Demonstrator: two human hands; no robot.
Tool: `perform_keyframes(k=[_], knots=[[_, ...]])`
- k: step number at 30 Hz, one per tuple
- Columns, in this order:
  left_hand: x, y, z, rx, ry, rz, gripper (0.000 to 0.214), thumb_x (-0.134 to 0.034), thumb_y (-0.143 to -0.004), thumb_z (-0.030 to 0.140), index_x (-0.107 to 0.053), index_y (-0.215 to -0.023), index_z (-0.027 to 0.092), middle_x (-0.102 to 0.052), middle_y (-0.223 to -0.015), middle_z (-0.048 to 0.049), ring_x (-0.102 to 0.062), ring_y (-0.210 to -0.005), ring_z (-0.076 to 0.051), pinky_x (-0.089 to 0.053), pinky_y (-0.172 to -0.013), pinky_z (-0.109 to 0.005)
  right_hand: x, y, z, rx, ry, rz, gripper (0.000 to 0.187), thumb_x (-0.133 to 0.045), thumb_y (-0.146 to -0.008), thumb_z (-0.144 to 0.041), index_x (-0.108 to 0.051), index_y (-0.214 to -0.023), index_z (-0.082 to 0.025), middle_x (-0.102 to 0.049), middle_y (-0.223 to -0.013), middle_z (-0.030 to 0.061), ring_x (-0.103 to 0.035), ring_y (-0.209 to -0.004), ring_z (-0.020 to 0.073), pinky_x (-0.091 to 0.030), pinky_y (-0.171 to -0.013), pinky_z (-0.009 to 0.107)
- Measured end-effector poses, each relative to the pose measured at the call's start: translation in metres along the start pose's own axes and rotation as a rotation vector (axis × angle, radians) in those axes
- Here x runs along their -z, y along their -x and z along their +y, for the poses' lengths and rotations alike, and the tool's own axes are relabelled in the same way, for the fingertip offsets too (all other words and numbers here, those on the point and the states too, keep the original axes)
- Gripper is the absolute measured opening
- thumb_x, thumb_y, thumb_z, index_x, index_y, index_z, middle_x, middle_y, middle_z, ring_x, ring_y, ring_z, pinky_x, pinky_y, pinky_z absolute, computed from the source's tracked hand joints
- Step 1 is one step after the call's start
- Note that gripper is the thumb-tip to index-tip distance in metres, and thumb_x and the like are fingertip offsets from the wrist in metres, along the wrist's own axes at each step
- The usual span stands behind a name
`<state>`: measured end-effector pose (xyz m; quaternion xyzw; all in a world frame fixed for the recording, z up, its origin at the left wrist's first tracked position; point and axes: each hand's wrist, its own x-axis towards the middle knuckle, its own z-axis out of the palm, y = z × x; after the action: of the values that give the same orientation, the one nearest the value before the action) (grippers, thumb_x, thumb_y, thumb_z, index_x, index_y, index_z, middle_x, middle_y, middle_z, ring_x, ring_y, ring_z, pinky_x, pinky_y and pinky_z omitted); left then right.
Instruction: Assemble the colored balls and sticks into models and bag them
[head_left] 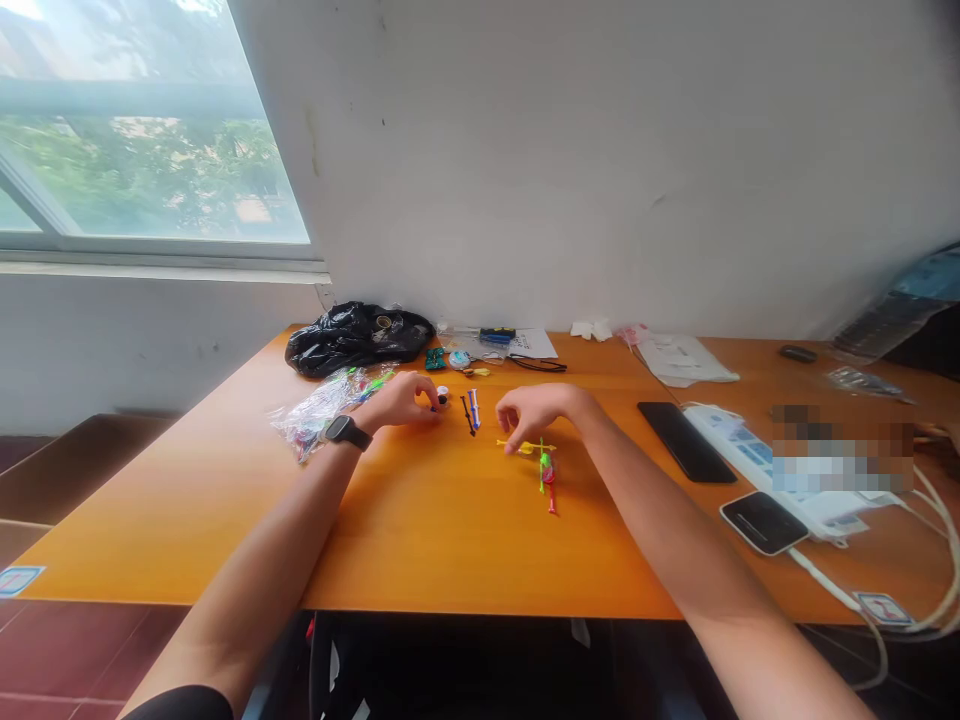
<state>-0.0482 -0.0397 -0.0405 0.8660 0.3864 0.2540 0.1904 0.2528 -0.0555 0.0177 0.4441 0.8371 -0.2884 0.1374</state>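
Note:
My left hand [405,401], a dark watch on its wrist, is above the table with thumb and index finger brought together. A tiny dark bit shows at the fingertips, too small to name. Close by sits a small round white-and-black piece [442,395]. A thin black stick piece [468,416] and blue-and-white stick pieces [475,410] lie between my hands. My right hand [534,411] has bent fingers apart from the thumb, whose tip is over a yellow stick piece [536,447]. Beside it are a green piece [543,468] and a red piece [553,497].
A clear plastic bag [307,410] of colourful pieces lies left, with a black plastic bag [352,338] behind it. Rightward are a black phone [685,442], a white power strip [731,440] and a white-edged device [763,522] with cables. The wall closes off the back.

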Motion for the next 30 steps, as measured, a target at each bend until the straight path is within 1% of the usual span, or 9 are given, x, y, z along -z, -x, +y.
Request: perform_keyframes(k=[2,4,8,12,15,19,24,27,30], knots=[[0.0,0.001,-0.008,0.023,0.009,0.006,0.02,-0.087,-0.074,0.04,-0.084,-0.082,0.021,-0.079,-0.089,-0.0043,-0.065,-0.077,-0.018,-0.046,-0.072,-0.028,0.003,0.008,0.0,-0.09,0.052,-0.104,0.041,-0.099,-0.056,-0.041,-0.073,-0.081,-0.021,-0.076,-0.085,0.0034,-0.067,-0.076,0.0223,-0.04,-0.06,0.029],[0.001,0.002,-0.013,0.07,0.027,0.005,0.024,-0.086,-0.076,0.043,-0.084,-0.084,0.02,-0.077,-0.082,-0.0037,-0.062,-0.071,-0.016,-0.044,-0.067,-0.026,0.003,0.01,0.0,-0.138,0.06,-0.114,0.04,-0.099,-0.052,-0.038,-0.072,-0.076,-0.021,-0.075,-0.079,0.0032,-0.066,-0.072,0.0219,-0.04,-0.058,0.03],[0.004,0.005,-0.015,0.161,0.161,-0.03,0.034,-0.087,-0.077,0.047,-0.082,-0.091,0.016,-0.074,-0.074,-0.0041,-0.062,-0.063,-0.015,-0.042,-0.057,-0.024,0.001,0.005,0.003,-0.071,-0.029,-0.08,0.031,-0.093,-0.057,-0.032,-0.071,-0.075,-0.02,-0.075,-0.075,0.0034,-0.067,-0.07,0.021,-0.04,-0.058,0.028],[0.002,0.006,-0.01,0.188,0.399,-0.093,0.039,-0.091,-0.075,0.046,-0.08,-0.095,0.014,-0.079,-0.082,-0.0082,-0.073,-0.074,-0.019,-0.055,-0.066,-0.026,0.002,0.0,0.002,0.039,-0.135,0.045,0.015,-0.077,-0.069,-0.023,-0.067,-0.08,-0.02,-0.077,-0.079,0.0038,-0.07,-0.07,0.02,-0.042,-0.057,0.026],[-0.002,0.005,-0.004,0.201,0.521,-0.123,0.042,-0.093,-0.074,0.045,-0.079,-0.099,0.014,-0.081,-0.094,-0.011,-0.077,-0.083,-0.022,-0.061,-0.076,-0.03,0.001,-0.003,0.0,0.131,-0.222,0.157,0.014,-0.068,-0.07,-0.019,-0.063,-0.083,-0.02,-0.076,-0.077,0.0019,-0.07,-0.067,0.0188,-0.045,-0.057,0.026],[-0.005,0.004,0.002,0.204,0.642,-0.143,0.047,-0.095,-0.073,0.043,-0.078,-0.105,0.014,-0.081,-0.099,-0.012,-0.078,-0.093,-0.025,-0.064,-0.084,-0.035,-0.003,-0.011,0.002,0.198,-0.395,0.25,0.016,-0.069,-0.07,-0.022,-0.06,-0.083,-0.02,-0.073,-0.072,-0.0001,-0.068,-0.061,0.0166,-0.048,-0.054,0.025],[-0.007,0.003,0.003,0.202,0.785,-0.174,0.047,-0.096,-0.073,0.042,-0.076,-0.106,0.014,-0.08,-0.109,-0.0127,-0.079,-0.092,-0.023,-0.064,-0.087,-0.035,-0.006,-0.02,0.008,0.248,-0.515,0.332,0.016,-0.071,-0.072,-0.026,-0.06,-0.083,-0.02,-0.073,-0.071,-0.0003,-0.067,-0.058,0.0139,-0.048,-0.053,0.022],[-0.012,0.001,0.001,0.213,0.756,-0.123,0.048,-0.097,-0.07,0.044,-0.077,-0.101,0.014,-0.081,-0.11,-0.014,-0.079,-0.095,-0.025,-0.064,-0.088,-0.036,-0.008,-0.021,0.008,0.24,-0.532,0.319,0.016,-0.07,-0.071,-0.025,-0.06,-0.083,-0.02,-0.073,-0.07,-0.0005,-0.067,-0.057,0.0138,-0.048,-0.052,0.022],[-0.012,0.001,0.002,0.18,0.708,-0.006,0.046,-0.096,-0.072,0.048,-0.077,-0.094,0.013,-0.082,-0.102,-0.014,-0.079,-0.096,-0.027,-0.064,-0.092,-0.039,-0.009,-0.021,0.008,0.231,-0.545,0.307,0.015,-0.07,-0.07,-0.023,-0.06,-0.081,-0.02,-0.072,-0.07,-0.0006,-0.066,-0.056,0.0135,-0.049,-0.051,0.022]])
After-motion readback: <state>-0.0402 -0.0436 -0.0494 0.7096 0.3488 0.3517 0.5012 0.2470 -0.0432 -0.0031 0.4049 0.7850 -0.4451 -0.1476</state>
